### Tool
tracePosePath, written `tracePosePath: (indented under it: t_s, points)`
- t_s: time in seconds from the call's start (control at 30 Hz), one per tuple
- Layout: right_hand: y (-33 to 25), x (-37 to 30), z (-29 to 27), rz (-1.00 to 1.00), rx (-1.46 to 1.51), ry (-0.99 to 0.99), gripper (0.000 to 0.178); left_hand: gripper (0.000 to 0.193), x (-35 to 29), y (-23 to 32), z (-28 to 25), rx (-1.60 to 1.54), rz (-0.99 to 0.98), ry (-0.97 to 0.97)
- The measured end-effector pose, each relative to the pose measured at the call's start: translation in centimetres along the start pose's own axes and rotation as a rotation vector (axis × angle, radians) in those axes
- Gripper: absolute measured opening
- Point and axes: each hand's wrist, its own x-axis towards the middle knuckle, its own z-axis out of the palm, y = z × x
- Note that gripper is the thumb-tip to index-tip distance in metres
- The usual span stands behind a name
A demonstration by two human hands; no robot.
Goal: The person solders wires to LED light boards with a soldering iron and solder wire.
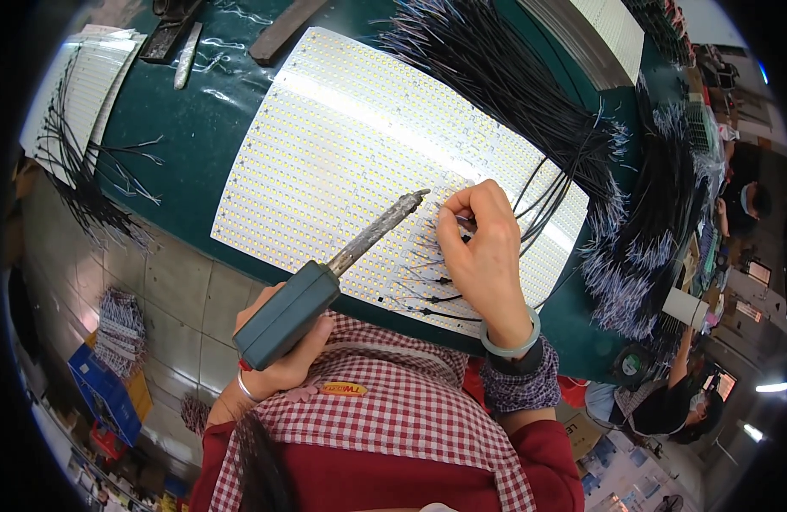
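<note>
My left hand (301, 354) is wrapped round the dark green handle of a soldering iron (289, 316). Its long, worn metal shaft points up and to the right, with the tip over the white LED panel (316, 128). Close to that tip, my right hand (487, 243) is pinched on a thin black cable, whose end is mostly hidden by the fingers. Several short black cables (447, 298) with stripped, split ends lie along the panel's near right part, below my right hand. Rows of small yellowish LEDs cover the panel, which lies flat on the green table.
Thick bundles of black cables (530, 107) lie beyond the panel and to its right. More panels (90, 81) with loose cables on them sit at the far left. A dark bar (284, 32) lies at the back. Another person (658, 410) is at the right.
</note>
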Motion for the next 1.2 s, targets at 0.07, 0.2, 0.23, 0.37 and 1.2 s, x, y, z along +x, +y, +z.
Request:
tracePosePath:
  t_s: [0.07, 0.2, 0.23, 0.37, 1.2]
  points:
    - [0.0, 0.0, -0.1, 0.001, -0.01, -0.007, 0.008, 0.027, -0.1, -0.4, 0.2, -0.033, -0.008, 0.02]
    - [0.0, 0.1, -0.2, -0.022, -0.041, -0.008, 0.007, 0.027, -0.2, -0.7, 0.4, -0.077, -0.043, 0.061]
    - [0.0, 0.2, -0.3, -0.02, -0.044, -0.017, 0.007, 0.026, -0.2, -0.7, 0.5, -0.103, -0.059, 0.073]
    - [-0.5, 0.7, -1.1, -0.008, -0.074, -0.089, 0.007, 0.025, 0.3, -0.9, 0.0, -0.089, -0.027, 0.105]
    - [-0.6, 8.3, -2.3, 0.194, 0.529, -0.218, 0.006, 0.026, 0.4, -0.8, -0.7, -0.153, -0.193, 0.182]
